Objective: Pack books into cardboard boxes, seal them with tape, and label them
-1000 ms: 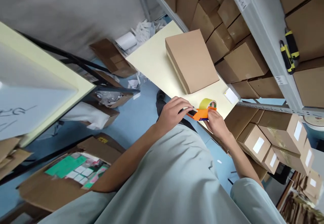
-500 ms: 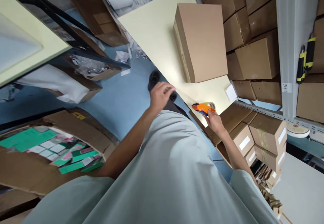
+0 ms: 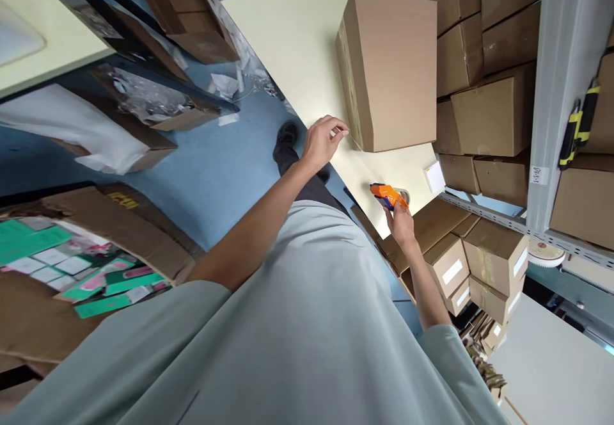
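Observation:
My right hand [image 3: 401, 223] grips an orange and blue tape dispenser [image 3: 387, 196] over the near end of the table. A tape roll [image 3: 403, 196] shows partly behind it. My left hand [image 3: 325, 142] is closed in a pinch at the table's left edge, beside the lower left corner of a cardboard box [image 3: 400, 73]. From its fingertips a thin, see-through strip of tape [image 3: 355, 142] runs toward that corner; its full course is hard to make out. The box stands on the cream table [image 3: 297, 34], with tape along its left side.
A small white box [image 3: 434, 176] lies at the table's right edge. Shelves with cartons [image 3: 489, 118] stand on the right, two yellow-black cutters [image 3: 578, 124] hanging on the post. An open carton of green packets [image 3: 110, 278] is at lower left. Stacked cartons [image 3: 494, 252] stand at right.
My left hand has drawn away from the dispenser, pulling out a clear strip, and moved up to the box's corner. The right hand still holds the dispenser. The view has shifted closer to the table.

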A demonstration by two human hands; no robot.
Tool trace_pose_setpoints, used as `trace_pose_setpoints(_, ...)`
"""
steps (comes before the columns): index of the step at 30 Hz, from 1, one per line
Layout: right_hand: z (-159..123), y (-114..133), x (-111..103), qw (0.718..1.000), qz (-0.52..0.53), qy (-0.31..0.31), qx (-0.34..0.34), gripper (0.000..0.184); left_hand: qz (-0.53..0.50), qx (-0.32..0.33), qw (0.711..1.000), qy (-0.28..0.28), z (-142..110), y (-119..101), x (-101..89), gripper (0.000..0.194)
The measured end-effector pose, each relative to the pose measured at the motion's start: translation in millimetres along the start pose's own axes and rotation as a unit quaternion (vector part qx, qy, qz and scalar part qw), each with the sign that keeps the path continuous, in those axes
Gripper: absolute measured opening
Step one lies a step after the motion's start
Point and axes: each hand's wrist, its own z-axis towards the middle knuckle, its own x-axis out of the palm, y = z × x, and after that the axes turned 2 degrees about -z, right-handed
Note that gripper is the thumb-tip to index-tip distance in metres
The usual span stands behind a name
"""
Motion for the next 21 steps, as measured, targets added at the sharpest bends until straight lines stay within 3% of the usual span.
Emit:
trace_pose_setpoints(6,9,7,4,0.999,0.023,0.014,0.036,0.041,-0.017,-0.014,1.000,-0.006,12,5,19.8,0.010)
trace_pose_setpoints(10,8,17,7,0.998,0.040,0.003,0.043,0.042,-0.054,-0.054,0.995,-0.058,14,-3,43.2,0.013)
trace_pose_setpoints(16,1,29,11,0.998,0.025,0.003,0.063,0.038,-0.079,-0.108,0.979,-0.151,-6,-28,75.1,0.061)
trace_pose_setpoints(18,0,34,10,0.996,-0.020,0.017,0.083,0.037,-0.102,-0.138,0.973,-0.152,-13,-46,91.2,0.075)
trace_pose_setpoints(21,0,43,6,0.990,-0.090,0.041,0.100,0.035,-0.142,-0.200,0.963,-0.111,-16,-72,117.6,0.101)
